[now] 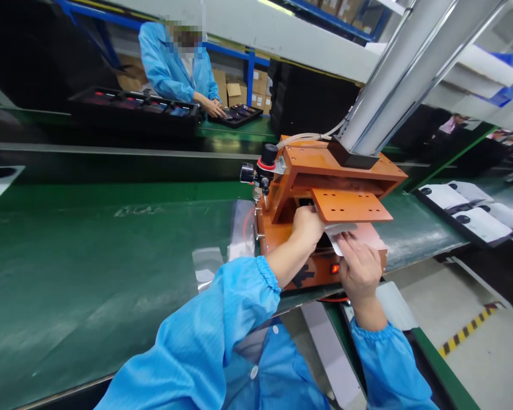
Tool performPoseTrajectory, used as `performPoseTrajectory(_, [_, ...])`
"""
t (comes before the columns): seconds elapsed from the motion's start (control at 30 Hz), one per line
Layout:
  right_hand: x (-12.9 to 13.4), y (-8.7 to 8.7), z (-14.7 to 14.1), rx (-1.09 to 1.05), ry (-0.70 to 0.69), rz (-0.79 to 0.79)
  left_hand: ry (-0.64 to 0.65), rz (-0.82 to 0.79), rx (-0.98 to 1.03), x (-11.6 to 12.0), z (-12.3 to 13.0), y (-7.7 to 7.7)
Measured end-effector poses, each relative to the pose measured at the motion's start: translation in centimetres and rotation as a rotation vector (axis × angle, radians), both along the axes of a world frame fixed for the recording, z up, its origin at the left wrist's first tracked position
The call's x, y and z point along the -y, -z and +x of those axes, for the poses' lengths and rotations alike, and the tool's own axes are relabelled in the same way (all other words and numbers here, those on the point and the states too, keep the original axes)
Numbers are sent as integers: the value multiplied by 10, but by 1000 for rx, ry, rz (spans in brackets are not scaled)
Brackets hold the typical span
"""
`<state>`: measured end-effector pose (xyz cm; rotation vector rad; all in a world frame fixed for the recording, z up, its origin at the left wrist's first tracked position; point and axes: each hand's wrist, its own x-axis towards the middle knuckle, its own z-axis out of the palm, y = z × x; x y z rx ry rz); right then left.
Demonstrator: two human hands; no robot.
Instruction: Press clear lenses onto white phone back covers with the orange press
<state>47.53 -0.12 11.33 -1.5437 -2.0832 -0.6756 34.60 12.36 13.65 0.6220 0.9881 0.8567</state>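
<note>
An orange press machine (325,165) stands on the green bench, with a flat orange plate (353,206) jutting toward me. My left hand (308,226) reaches in at the plate's left edge, its fingers curled and their tips hidden inside the machine. Just below the plate, my right hand (358,259) has its fingers on a thin whitish sheet (336,239), which lies between the two hands. A red lit switch (334,268) shows on the machine's front. What the left fingertips hold cannot be seen.
Clear plastic pieces (207,265) lie left of the machine on the green bench (89,273). A black pressure regulator (267,165) sticks out at its left side. At right is a tray of white pieces (481,222). Across the bench, a person (175,68) in blue handles a black tray (239,115).
</note>
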Motion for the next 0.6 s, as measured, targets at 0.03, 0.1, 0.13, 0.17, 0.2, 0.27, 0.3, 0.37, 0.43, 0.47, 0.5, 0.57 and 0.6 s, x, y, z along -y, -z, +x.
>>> performPoseTrajectory(0.03, [0,-3,-1,9,-7,-3,28,-9,-5,7,-9,-2])
performPoseTrajectory(0.1, [4,-7,-2,0,-32,-15,118,-17,9,30,-34,-6])
performPoseTrajectory(0.13, [7,-8,-2,-19,-44,-22,193,-5,15,45,-51,-7])
performPoseTrajectory(0.17, [10,-9,-2,-47,-56,-25,263,2,41,61,-69,-8])
performPoseTrajectory(0.2, [12,-9,-3,-73,-65,-28,341,14,62,79,-87,-7])
performPoseTrajectory(0.27, [11,-7,-4,-100,-73,-35,434,40,-15,113,-123,-3])
performPoseTrajectory(0.3, [8,-6,-4,-101,-72,-50,466,63,-79,129,-138,1])
performPoseTrajectory(0.37, [-5,0,-3,-89,-74,-105,533,156,-238,155,-161,11])
performPoseTrajectory(0.43, [-20,7,0,-70,-64,-170,585,225,-358,175,-174,23])
performPoseTrajectory(0.47, [-27,10,2,-63,-56,-205,596,230,-386,183,-178,29])
performPoseTrajectory(0.5, [-32,12,4,-56,-48,-242,599,218,-394,190,-181,34])
performPoseTrajectory(0.57, [-39,13,6,-40,-39,-314,590,174,-379,200,-185,43])
performPoseTrajectory(0.6, [-40,12,7,-33,-39,-345,588,157,-374,204,-186,46])
